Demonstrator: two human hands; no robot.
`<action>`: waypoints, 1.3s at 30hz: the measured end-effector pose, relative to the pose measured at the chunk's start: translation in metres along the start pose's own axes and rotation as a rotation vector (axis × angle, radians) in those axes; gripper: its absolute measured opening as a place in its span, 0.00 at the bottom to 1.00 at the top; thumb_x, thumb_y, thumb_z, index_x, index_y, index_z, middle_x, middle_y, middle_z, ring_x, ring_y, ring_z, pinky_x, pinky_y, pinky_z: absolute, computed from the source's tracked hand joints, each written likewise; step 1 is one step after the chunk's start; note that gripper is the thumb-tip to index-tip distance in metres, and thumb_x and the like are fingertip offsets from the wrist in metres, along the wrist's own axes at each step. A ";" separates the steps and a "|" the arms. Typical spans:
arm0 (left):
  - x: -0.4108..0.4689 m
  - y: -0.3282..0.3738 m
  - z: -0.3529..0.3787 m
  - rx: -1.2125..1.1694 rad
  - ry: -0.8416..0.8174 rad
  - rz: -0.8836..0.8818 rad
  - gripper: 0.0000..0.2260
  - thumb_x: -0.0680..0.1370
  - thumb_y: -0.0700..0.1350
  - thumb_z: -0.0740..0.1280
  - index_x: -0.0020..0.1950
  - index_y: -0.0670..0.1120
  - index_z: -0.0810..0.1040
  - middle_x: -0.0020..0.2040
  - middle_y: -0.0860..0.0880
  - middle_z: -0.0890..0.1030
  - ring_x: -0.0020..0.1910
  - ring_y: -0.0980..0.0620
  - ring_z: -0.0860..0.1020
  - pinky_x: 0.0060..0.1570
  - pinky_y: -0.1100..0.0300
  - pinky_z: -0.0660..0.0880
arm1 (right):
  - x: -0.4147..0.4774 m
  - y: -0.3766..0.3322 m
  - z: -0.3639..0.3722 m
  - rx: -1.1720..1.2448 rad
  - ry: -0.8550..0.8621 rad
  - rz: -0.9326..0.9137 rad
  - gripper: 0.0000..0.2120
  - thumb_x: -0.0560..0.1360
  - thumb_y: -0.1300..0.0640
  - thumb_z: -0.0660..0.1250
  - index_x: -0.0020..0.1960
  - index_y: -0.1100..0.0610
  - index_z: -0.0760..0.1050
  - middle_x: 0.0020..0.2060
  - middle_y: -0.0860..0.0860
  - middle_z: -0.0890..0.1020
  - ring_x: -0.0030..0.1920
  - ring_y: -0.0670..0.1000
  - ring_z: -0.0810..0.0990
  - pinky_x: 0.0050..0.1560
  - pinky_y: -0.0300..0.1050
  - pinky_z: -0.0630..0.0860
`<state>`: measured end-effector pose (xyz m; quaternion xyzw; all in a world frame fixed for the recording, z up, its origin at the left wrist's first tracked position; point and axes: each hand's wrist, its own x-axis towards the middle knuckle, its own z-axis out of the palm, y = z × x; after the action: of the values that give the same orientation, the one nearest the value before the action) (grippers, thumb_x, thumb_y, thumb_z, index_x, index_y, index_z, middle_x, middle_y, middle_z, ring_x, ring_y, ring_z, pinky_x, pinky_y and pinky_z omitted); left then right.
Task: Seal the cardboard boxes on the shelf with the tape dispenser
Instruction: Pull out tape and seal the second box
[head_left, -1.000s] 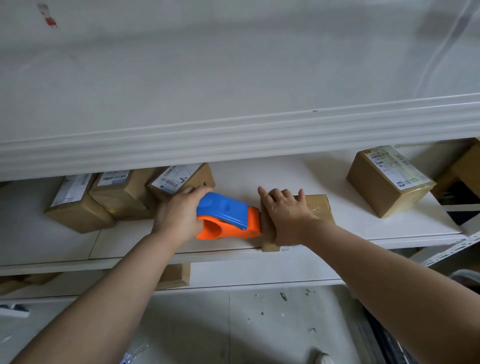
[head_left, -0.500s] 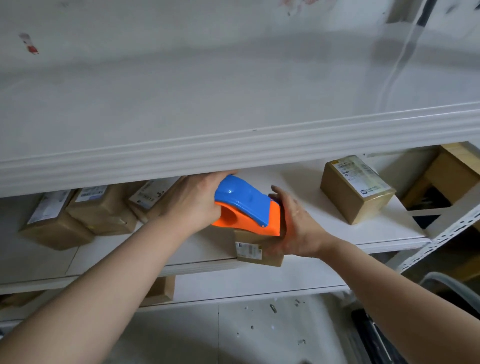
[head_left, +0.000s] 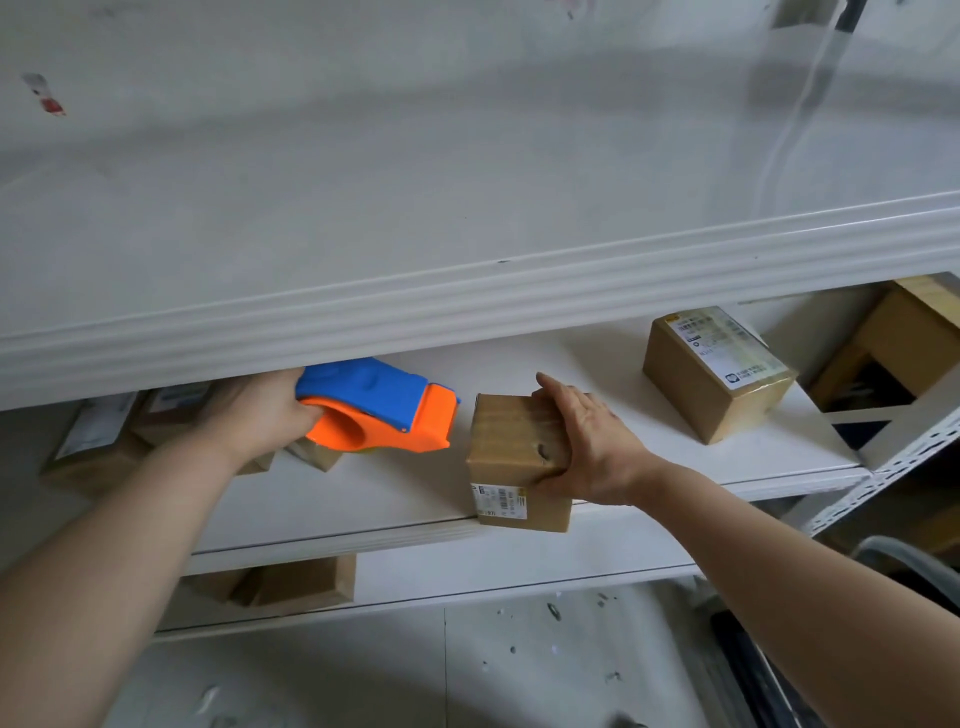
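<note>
A: Where is the small box (head_left: 511, 447) now?
B: At the front edge of the shelf (head_left: 675, 457). The right hand (head_left: 587, 447) grips its right side. Its top looks shiny and wrinkled, so I think tape is already on it.
A: And the tape dispenser (head_left: 379, 410)?
B: The left hand (head_left: 254, 415) grips it just left of the small box, not touching.
A: What is left?
B: The boxes (head_left: 98, 441) behind the left hand and another box (head_left: 711, 374) beyond the right hand. Whether they are sealed, I cannot tell.

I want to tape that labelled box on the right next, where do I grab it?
Probably come from the front over the top of the labelled box, thumb and fingers on opposite bare sides: it sits turned, a corner toward you, nothing touching it.
</note>
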<state>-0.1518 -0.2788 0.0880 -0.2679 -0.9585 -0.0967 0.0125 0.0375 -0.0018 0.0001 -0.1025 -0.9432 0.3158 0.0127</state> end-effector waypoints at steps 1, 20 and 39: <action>0.002 -0.001 0.002 0.011 -0.002 0.019 0.24 0.63 0.50 0.62 0.59 0.49 0.76 0.55 0.46 0.80 0.56 0.41 0.77 0.54 0.49 0.75 | 0.000 0.000 0.000 0.002 -0.001 0.001 0.61 0.49 0.32 0.65 0.77 0.50 0.47 0.69 0.44 0.65 0.69 0.48 0.63 0.72 0.55 0.59; -0.005 0.005 0.008 -0.337 0.083 0.086 0.12 0.73 0.35 0.64 0.53 0.44 0.79 0.51 0.48 0.79 0.53 0.48 0.75 0.51 0.58 0.66 | -0.005 -0.003 0.002 -0.014 0.019 0.000 0.58 0.57 0.44 0.75 0.77 0.48 0.45 0.70 0.43 0.64 0.69 0.48 0.62 0.69 0.50 0.62; -0.064 -0.014 -0.009 -0.348 0.145 0.102 0.28 0.65 0.34 0.66 0.55 0.65 0.72 0.54 0.55 0.80 0.54 0.53 0.77 0.52 0.59 0.71 | -0.008 -0.001 0.006 0.168 -0.069 -0.180 0.58 0.57 0.54 0.82 0.77 0.51 0.49 0.63 0.41 0.64 0.63 0.44 0.62 0.64 0.31 0.58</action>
<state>-0.1042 -0.3249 0.0897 -0.3067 -0.9091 -0.2792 0.0401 0.0447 -0.0080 -0.0036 -0.0048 -0.9186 0.3948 0.0171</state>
